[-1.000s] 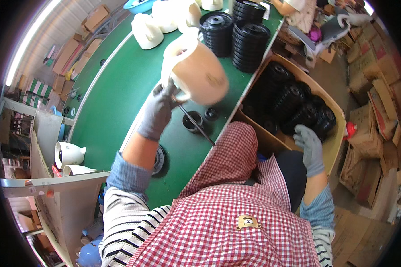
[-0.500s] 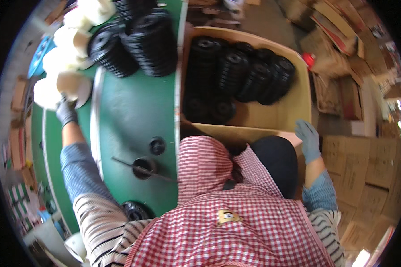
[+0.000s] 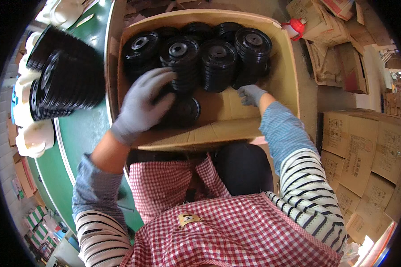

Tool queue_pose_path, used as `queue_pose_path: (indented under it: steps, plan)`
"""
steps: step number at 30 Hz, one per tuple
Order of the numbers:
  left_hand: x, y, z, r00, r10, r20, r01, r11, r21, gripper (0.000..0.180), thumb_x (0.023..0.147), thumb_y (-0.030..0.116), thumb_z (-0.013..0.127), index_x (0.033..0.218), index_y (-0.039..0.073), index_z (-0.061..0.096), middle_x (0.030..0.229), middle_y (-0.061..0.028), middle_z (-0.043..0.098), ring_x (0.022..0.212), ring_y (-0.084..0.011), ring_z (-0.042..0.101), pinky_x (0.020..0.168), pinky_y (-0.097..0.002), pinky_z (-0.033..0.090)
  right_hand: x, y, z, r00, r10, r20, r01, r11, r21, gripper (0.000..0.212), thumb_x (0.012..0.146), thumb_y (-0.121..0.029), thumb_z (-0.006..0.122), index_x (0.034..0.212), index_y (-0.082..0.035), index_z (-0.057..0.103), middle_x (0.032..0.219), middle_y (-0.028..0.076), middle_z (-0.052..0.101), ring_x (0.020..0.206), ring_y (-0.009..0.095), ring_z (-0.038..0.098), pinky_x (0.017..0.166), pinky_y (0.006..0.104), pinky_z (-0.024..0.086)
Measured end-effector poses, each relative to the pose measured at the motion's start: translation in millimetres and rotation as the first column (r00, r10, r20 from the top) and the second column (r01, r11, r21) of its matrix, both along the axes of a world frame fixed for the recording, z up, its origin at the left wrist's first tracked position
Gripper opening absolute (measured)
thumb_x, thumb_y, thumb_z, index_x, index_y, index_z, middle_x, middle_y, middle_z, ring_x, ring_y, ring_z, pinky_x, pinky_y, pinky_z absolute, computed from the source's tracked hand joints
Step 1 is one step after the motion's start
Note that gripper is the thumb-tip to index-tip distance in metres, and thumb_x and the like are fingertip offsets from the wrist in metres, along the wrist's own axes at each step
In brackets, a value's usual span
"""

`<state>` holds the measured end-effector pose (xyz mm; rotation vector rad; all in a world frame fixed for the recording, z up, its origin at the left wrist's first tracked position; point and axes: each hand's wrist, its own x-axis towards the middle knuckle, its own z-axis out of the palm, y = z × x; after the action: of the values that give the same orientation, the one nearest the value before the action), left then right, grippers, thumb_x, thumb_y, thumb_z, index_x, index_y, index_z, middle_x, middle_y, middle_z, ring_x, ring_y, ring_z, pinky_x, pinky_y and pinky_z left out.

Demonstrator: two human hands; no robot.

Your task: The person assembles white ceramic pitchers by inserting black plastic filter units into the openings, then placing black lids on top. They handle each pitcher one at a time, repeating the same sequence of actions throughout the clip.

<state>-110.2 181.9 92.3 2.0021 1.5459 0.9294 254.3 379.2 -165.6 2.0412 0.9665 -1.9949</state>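
Presently: black discs (image 3: 218,54), stacked inside an open carton (image 3: 227,121). Left hand (image 3: 143,107), gloved grey, thumb and fingers parted, over the carton's near-left part, beside the discs. Right hand (image 3: 251,95), fingers curled, at the rightmost stack's near side; grip cannot be told.

Glossy black round discs (image 3: 218,53) in several close-set stacks inside an open tan cardboard box (image 3: 286,73)

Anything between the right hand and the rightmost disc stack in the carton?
Nothing visible. The right hand is at the near side of that black stack; the carton's near wall isn't between them. Contact is unclear.
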Motion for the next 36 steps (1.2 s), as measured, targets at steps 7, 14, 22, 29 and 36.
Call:
queue_pose_path:
  steps: [7,14,22,29,36]
  plan:
    - [103,121,-120,0.913,-0.085,-0.4,0.064,0.996,-0.065,0.065,0.078,0.025,0.074,0.138,0.008,0.054,0.146,-0.0183,0.049,0.139,-0.0387,0.042,0.117,-0.0502,0.032,-45,-5,-109,0.981,0.104,0.163,-0.077,0.984,-0.164,0.035,0.095,-0.027,0.062,0.125,-0.009,0.059,0.124,0.011,0.061,0.113,0.031,0.06,0.095,0.044,0.052]
    - [124,124,-164,0.879,0.0,-0.476,-0.008,1.0,-0.014,0.038,0.072,0.021,0.076,0.107,0.01,0.064,0.146,-0.0178,0.049,0.139,-0.0406,0.04,0.115,-0.0585,0.031,-96,-22,-136,0.996,0.004,0.087,-0.001,1.0,-0.03,0.038,0.096,-0.028,0.06,0.129,-0.009,0.056,0.129,0.011,0.057,0.118,0.031,0.056,0.099,0.0438,0.048]
    - [129,98,-175,0.924,0.123,-0.362,-0.075,0.987,0.143,0.017,0.069,0.017,0.074,0.082,0.011,0.066,0.14,-0.0135,0.053,0.133,-0.0391,0.046,0.108,-0.0584,0.037,-105,-35,-130,0.994,-0.092,0.055,0.088,0.993,0.073,0.041,0.098,-0.029,0.057,0.134,-0.009,0.051,0.135,0.011,0.053,0.123,0.031,0.052,0.103,0.0437,0.044]
    - [122,108,-145,0.936,0.104,-0.336,-0.09,0.994,0.058,0.019,0.07,0.018,0.075,0.086,0.01,0.066,0.14,-0.0155,0.052,0.133,-0.041,0.045,0.108,-0.0575,0.038,-107,-44,-118,0.992,-0.124,0.027,0.119,0.984,0.13,0.045,0.099,-0.03,0.055,0.138,-0.009,0.047,0.14,0.011,0.049,0.128,0.03,0.049,0.107,0.0435,0.04]
    - [122,111,-132,0.929,0.057,-0.365,-0.059,0.998,0.004,0.019,0.076,0.019,0.072,0.092,0.009,0.069,0.141,-0.0178,0.05,0.132,-0.0438,0.047,0.108,-0.0574,0.04,-104,-45,-97,0.963,-0.258,-0.077,0.269,0.936,0.225,0.048,0.101,-0.031,0.052,0.142,-0.008,0.044,0.144,0.011,0.046,0.132,0.03,0.045,0.111,0.0434,0.035]
